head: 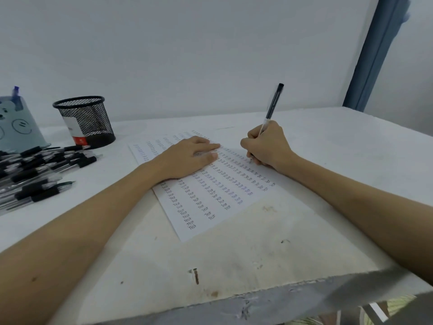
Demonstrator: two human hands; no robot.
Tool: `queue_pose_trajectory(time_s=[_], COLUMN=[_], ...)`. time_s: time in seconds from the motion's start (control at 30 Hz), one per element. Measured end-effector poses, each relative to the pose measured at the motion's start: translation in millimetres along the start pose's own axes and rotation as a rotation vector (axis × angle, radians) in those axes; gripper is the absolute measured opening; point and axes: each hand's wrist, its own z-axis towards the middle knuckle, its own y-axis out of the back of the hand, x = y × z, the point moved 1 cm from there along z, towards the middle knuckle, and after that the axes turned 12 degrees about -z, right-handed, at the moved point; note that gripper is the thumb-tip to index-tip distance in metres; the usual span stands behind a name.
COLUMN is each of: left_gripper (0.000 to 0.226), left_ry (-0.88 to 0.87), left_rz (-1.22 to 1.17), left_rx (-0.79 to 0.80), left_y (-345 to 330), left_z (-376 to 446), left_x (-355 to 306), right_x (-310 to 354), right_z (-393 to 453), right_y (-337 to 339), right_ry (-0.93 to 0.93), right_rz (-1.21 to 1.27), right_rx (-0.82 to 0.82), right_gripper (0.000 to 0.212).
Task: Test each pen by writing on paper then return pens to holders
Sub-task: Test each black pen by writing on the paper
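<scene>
White sheet of paper (206, 202) lying askew on a worn, pale counter (339, 146), ruled off in column after column of small handwritten test words. Right hand (267, 146) closed in a writing grip around a clear-barrelled pen with a black cap on its tail (273, 106), tip hidden behind the fingers but down at the sheet's right-hand columns. Left hand (187, 158) flat and spread on the page, clasping nothing, pinning it. Off to the left, a loose heap of black-capped clear pens (37, 170) spilling across the counter (tested or waiting, impossible to tell). Behind them, a black wire-mesh cup holder (86, 120), apparently holding only a red-and-white label or card, and a grey-blue pot with a cartoon bear face (16, 127) showing one blue pen tip (16, 93). Judging by the crowded page, testing well advanced; judging by the near-empty holders, returning barely begun.
</scene>
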Motion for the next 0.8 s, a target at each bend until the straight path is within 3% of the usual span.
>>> queue_pose_trajectory(time_s=[0.8], left_gripper=[0.044], left_ry=[-0.003], left_rz=[-0.007], left_rx=[-0.016], left_y=[-0.8], left_z=[1.1], left_x=[0.8], right_x=[-3.3], right_z=[3.7], right_y=[-1.8], right_ry=[-0.001], right_rz=[-0.043], right_rx=[-0.015], right_gripper=[0.040])
